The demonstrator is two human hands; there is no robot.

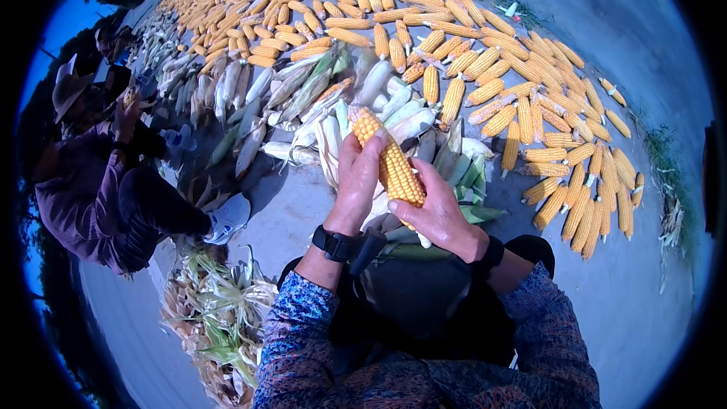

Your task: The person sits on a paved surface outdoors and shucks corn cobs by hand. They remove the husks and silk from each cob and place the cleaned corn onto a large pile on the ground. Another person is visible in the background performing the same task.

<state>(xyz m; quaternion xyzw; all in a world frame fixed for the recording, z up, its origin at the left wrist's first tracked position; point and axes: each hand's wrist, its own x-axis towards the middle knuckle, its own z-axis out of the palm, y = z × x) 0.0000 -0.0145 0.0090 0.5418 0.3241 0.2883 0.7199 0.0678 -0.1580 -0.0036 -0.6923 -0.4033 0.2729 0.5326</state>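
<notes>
A husked yellow corn cob (pixel 395 165) is held between my two hands, tilted with its upper end to the left. My left hand (pixel 359 173) grips the upper part, its thumb lying across the kernels. Around the lower end close the thumb and fingers of my right hand (pixel 440 204). Pale husk shows beneath the cob and partly behind my hands. Just beyond them lies a heap of unhusked corn ears (pixel 397 105) in whitish and green husks. Green husk leaves (pixel 474 182) lie to the right of my right hand.
Bare yellow cobs (pixel 488 74) spread over the concrete ground (pixel 289 193) ahead and right. Stripped husks (pixel 221 318) are piled at lower left. On the left a seated person (pixel 96 193) in a hat holds a cob; another person (pixel 111 42) sits behind. A plastic bottle (pixel 184 139) stands near them.
</notes>
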